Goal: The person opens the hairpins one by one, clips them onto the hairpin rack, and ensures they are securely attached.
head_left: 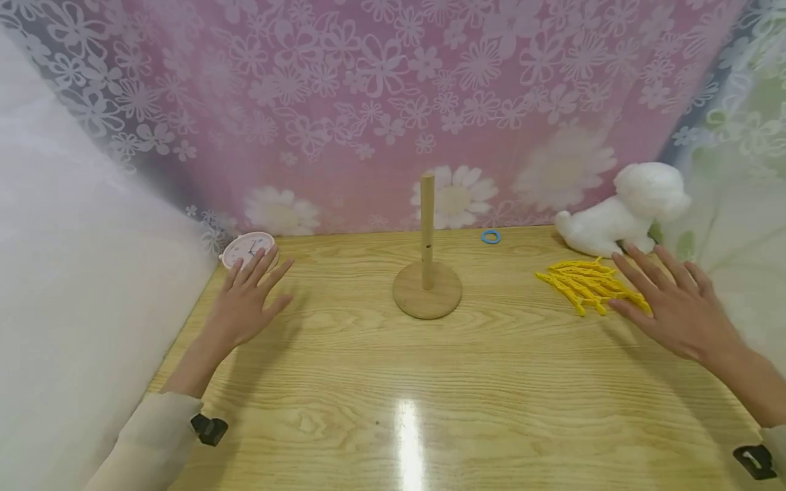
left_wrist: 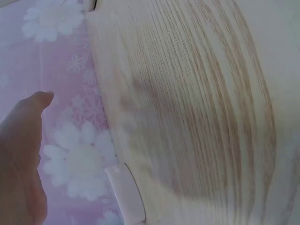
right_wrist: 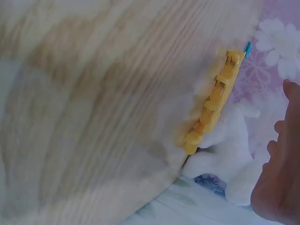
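My left hand (head_left: 242, 310), fingers spread, is held in the air over the table's left side and holds nothing. Its fingertips overlap a pink round clock (head_left: 248, 249) in the head view. On the right, my right hand (head_left: 681, 314) also hovers with spread fingers and grips nothing. Beside and partly behind its fingers lies a bunch of yellow plastic clothespins (head_left: 586, 283); small metal springs show on these clothespins (right_wrist: 218, 89) in the right wrist view. Between the hands stands an upright wooden post (head_left: 427, 225) with small holes, on a round wooden base (head_left: 445, 293).
A blue ring (head_left: 490, 236) lies near the back edge of the wooden table (head_left: 344, 382). A white plush dog (head_left: 614, 211) sits at the back right, behind the clothespins. A pink flowered curtain (head_left: 344, 102) hangs behind, and white fabric (head_left: 74, 273) borders the left side.
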The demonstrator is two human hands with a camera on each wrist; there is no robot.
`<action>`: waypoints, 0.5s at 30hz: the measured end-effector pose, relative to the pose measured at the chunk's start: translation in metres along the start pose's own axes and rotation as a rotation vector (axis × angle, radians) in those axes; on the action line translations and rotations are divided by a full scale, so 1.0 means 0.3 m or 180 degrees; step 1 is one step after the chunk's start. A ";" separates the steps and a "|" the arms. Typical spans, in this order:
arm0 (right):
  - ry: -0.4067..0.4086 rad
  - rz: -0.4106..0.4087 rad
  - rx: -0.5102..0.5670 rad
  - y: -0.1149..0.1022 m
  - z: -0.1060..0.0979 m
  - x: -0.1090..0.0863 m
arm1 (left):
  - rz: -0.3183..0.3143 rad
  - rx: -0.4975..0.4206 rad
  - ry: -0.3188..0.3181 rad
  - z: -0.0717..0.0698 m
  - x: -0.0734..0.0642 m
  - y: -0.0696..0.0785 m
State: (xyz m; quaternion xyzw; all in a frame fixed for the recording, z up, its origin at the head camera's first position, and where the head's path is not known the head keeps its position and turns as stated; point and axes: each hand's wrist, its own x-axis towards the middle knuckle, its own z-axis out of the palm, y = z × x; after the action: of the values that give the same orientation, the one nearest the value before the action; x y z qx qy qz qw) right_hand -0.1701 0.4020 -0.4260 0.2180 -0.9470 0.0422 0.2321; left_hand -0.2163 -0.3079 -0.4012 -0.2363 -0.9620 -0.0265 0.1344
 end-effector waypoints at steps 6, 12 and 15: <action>-0.0703 0.0751 0.1063 -0.007 0.020 -0.029 | -0.0190 -0.0846 -0.0062 0.057 0.022 -0.003; -0.1049 0.1384 0.2159 -0.033 0.025 -0.019 | -0.0426 -0.1815 -0.0309 0.107 0.081 0.031; -0.0976 0.1698 0.2287 -0.053 0.031 -0.022 | -0.0513 -0.2179 -0.0483 0.128 0.117 0.060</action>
State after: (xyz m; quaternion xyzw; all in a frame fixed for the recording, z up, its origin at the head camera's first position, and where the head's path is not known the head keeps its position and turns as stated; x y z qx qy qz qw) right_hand -0.1618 0.3885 -0.4375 0.0374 -0.9187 0.3926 -0.0196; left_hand -0.2474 -0.2717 -0.4290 -0.1923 -0.9202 -0.3399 -0.0269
